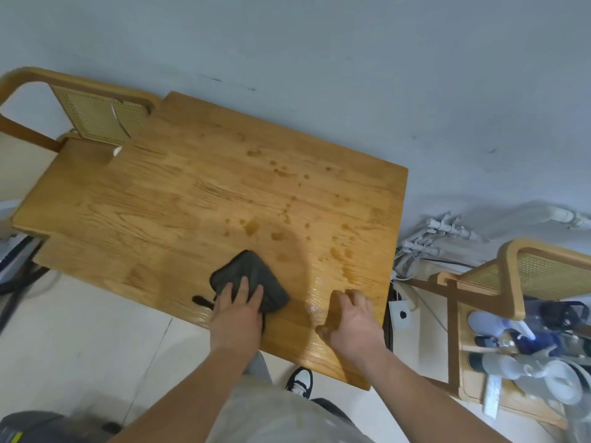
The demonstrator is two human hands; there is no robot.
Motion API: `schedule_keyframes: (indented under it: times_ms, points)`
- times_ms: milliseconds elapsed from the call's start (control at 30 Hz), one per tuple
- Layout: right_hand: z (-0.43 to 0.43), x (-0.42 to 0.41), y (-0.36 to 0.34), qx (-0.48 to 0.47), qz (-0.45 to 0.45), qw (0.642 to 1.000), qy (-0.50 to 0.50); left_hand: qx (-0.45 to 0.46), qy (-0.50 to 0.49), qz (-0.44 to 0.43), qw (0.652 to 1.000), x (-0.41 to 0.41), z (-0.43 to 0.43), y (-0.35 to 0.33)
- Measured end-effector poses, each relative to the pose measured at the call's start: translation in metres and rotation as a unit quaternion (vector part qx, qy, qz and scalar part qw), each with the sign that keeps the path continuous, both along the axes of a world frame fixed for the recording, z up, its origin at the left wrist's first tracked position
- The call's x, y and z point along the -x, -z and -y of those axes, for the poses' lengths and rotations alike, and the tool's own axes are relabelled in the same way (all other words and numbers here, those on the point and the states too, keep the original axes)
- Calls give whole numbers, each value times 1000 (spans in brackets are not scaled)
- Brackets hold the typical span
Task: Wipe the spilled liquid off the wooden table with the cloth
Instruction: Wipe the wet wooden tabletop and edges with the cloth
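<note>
the left hand [238, 310] lies flat, fingers spread, pressing a dark grey cloth [256, 279] onto the wooden table [144, 199] near its front edge; it grips nothing, only pushes down. the right hand [351, 318] rests just beside it, palm down with fingers curled loosely, empty, on a glossy wet patch [319, 282]. brownish drops of spilled liquid [281, 171] dot the boards beyond the cloth (most toward the right half). a cane-backed chair [96, 116] stands at the far left corner, and another [543, 276] to the right holds bottles [511, 362].
</note>
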State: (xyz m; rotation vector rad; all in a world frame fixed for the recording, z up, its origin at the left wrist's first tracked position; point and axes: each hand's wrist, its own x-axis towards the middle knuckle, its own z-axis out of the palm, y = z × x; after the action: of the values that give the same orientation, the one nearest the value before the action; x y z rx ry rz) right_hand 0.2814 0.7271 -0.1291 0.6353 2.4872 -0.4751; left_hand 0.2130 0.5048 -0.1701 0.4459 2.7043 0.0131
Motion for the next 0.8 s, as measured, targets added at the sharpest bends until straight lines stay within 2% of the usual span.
schedule_keyframes:
  times_ms: [67,133,200,233,300,433,500,567,633,733,800]
  points:
    - [15,12,1,8,0,1000,12,42,33,32,998,-6,-7,3]
    - [30,27,2,8,7,1000,23,20,135,40,990,0,4,5]
    - [47,41,3,5,7,999,38,1,261,32,965,30,33,8]
    - [56,49,3,2,6,999,45,-2,290,25,957,50,50,7]
    - [75,64,2,-11,9,998,58,-1,270,18,963,91,82,4]
    - [107,95,3,-37,8,995,97,-5,112,21,993,143,114,-10]
    - [117,109,5,-41,12,993,113,10,69,28,997,148,104,-16]
    - [124,117,8,-49,17,989,139,43,135,28,989,141,91,-17]
    - [127,120,10,-63,20,983,170,22,238,27,971,147,90,-14]
    - [126,120,13,-72,11,978,198,-1,352,21,936,200,113,-9]
    - [126,118,15,-75,5,977,201,8,329,-16,944,236,129,-6]
